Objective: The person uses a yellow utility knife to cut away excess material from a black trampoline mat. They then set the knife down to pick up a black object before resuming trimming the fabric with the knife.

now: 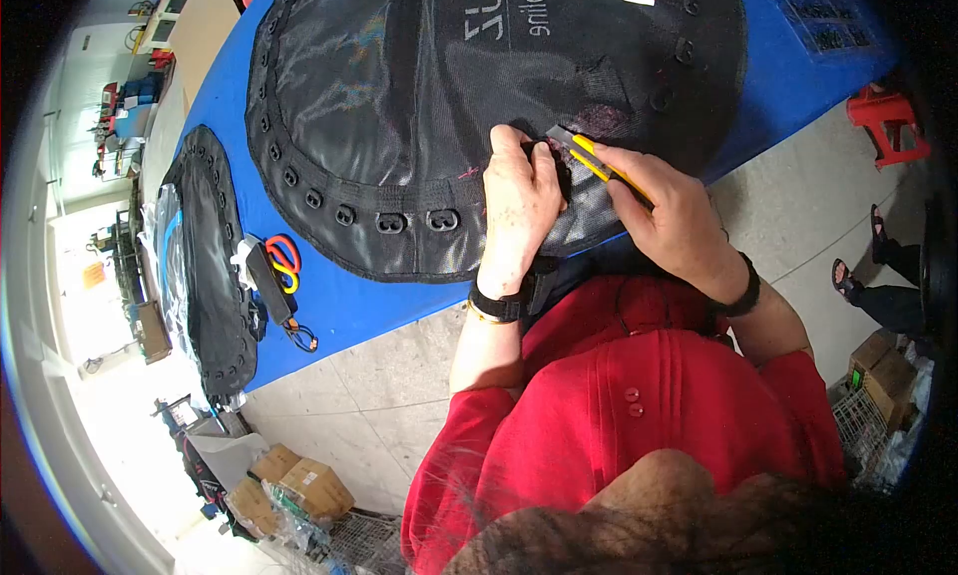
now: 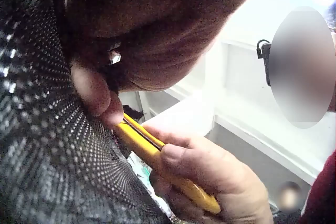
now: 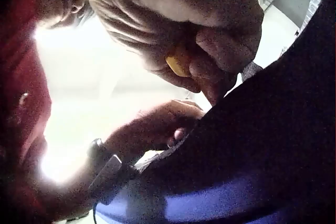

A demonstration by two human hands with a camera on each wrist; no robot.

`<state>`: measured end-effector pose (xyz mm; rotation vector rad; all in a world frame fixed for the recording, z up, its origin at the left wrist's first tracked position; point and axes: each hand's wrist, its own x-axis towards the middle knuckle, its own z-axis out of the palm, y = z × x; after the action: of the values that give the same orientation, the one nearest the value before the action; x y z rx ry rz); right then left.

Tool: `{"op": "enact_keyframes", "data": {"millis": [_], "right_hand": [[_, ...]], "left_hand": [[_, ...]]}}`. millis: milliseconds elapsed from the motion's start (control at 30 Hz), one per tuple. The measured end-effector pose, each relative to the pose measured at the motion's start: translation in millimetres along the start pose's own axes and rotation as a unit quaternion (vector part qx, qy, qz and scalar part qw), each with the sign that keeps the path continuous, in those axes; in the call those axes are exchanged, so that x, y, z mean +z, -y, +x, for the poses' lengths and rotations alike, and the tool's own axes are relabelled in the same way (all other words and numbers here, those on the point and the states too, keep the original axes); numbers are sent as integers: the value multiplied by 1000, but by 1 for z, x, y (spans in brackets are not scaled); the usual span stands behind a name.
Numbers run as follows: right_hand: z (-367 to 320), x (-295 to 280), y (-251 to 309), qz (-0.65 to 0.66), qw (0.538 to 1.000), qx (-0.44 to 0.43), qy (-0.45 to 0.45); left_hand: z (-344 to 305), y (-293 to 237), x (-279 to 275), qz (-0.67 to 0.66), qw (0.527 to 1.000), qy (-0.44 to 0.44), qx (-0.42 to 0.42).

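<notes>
A large black mesh sheet (image 1: 349,86) with plastic buckles along its webbing edge lies on the blue table. My right hand (image 1: 674,211) grips a yellow utility knife (image 1: 589,156), its blade end pointing at the mesh beside my left fingers. The left hand (image 1: 522,196) pinches a fold of the black material near the sheet's front edge. In the left wrist view the knife (image 2: 191,192) sits between right thumb and fingers, its front end near the left fingertips. The right wrist view shows the right hand (image 3: 194,24) curled round the knife, with the left hand (image 3: 152,127) beyond.
Red and yellow-handled scissors (image 1: 284,261) and a black tool lie at the table's left, beside a smaller black sheet (image 1: 208,276) with plastic wrap. A blue tray (image 1: 818,16) holds small parts at the far right. A red stool (image 1: 888,126) and another person's feet are at right.
</notes>
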<state>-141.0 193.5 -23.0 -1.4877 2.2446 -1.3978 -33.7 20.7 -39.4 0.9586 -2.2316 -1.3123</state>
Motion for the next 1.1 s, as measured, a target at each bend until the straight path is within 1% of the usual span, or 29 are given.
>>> {"op": "enact_keyframes", "data": {"millis": [67,167,233,333,433,533,667,833,900,967,1033,1100], "right_hand": [[0,-2,1,-8,1000,5,14],[0,-5,1,-15,1000,-2,17],[0,-5,1,-11,1000,-14,10],[-4,-9,5,-5,999,5,42],[-7,-11,7,-5,999,1,40],[-14,-17,10,-44,997,15,69],[-17,-20,12,-38,997,6,62],[-20,-21,10,-29,998,-8,47],[-23,-24,10,-21,998,8,53],[-23,-24,8,-18,999,10,50],[-23,-25,7,-7,999,4,51],[-23,-27,8,-7,998,2,55]], "left_hand": [[0,-5,-1,-5,1000,3,-14],[2,11,3,46,998,-13,37],[3,12,3,41,999,-13,31],[3,12,4,35,999,-11,23],[2,14,4,31,999,-8,23],[2,8,2,27,999,-4,17],[1,5,2,22,1000,-7,21],[-1,-4,0,8,1000,-1,-16],[0,3,3,10,1000,-6,-23],[0,5,3,19,1000,-16,8],[-3,-9,-1,14,1000,-4,-16],[-3,-4,2,-5,1000,-18,7]]}}
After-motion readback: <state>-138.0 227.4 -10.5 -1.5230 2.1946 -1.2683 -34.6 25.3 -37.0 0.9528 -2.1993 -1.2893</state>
